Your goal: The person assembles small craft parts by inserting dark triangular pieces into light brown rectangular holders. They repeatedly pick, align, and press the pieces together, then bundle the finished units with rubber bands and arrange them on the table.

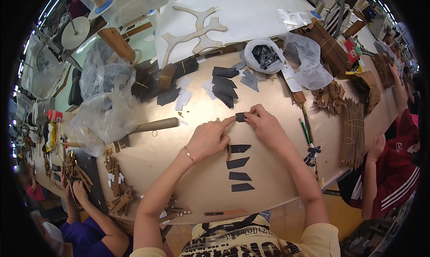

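Observation:
A small black rectangular piece (240, 117) lies between my hands at mid-table. My right hand (267, 126) pinches its right end between thumb and forefinger. From the other side, my left hand (205, 139) reaches a stretched index fingertip to its left edge, while the other fingers curl in. Out from under those curled fingers comes a narrow brown strip (229, 153), apparently held there. Nearer me, several black slant-ended pieces (239, 163) lie in a column. Beyond my hands sits a stack of black pieces (224, 87), beside white paper pieces (183, 98).
A plastic bag of black pieces (264, 55) stands at the back. To the left lie a wooden-handled tool (156, 125) and clear plastic bags (105, 118). Brown strip bundles (353, 131) and a green pen (304, 130) are rightward. A knife (225, 212) lies nearby. Co-workers sit both sides.

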Demonstrator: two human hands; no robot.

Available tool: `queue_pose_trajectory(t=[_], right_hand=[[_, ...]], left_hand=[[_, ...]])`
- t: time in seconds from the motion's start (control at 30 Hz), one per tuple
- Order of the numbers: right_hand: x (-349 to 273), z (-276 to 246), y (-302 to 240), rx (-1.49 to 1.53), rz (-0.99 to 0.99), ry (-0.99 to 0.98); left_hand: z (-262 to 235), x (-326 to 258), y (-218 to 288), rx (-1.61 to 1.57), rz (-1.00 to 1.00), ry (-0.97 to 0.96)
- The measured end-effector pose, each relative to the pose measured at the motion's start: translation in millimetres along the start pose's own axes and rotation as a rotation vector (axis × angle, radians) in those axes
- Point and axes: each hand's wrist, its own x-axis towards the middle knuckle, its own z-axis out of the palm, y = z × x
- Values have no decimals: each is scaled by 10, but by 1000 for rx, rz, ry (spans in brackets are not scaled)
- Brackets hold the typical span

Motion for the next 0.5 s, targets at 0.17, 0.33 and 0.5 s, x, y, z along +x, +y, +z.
queue_pose_trajectory(t=[0.17, 0.33, 0.5], right_hand=[[3, -14, 1, -216, -123, -39], [24, -32, 35, -253, -144, -108], [19, 48, 68, -261, -171, -36]], left_hand=[[41, 50, -16, 98, 72, 32], [69, 96, -46, 130, 49, 2], [2, 98, 11, 181, 45, -18]])
